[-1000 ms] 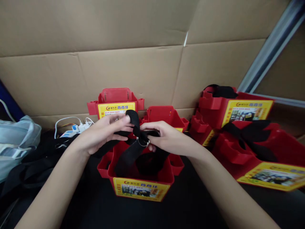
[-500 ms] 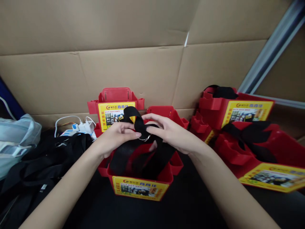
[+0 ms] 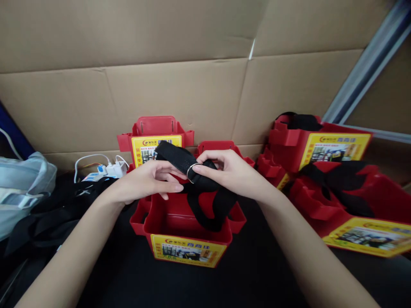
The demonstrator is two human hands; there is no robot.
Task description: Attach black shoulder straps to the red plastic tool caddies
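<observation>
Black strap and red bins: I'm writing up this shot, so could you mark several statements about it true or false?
1. The right hand holds the black strap near its metal ring. True.
2. The label on the front red bin is plain white. False: it is yellow, with print and a picture.
3. The pale bag lies at the right edge of the view. False: it lies at the left edge.
4. Black straps lie in the right-hand front bin. True.
5. The wall behind is bare metal. False: it is cardboard.
</observation>
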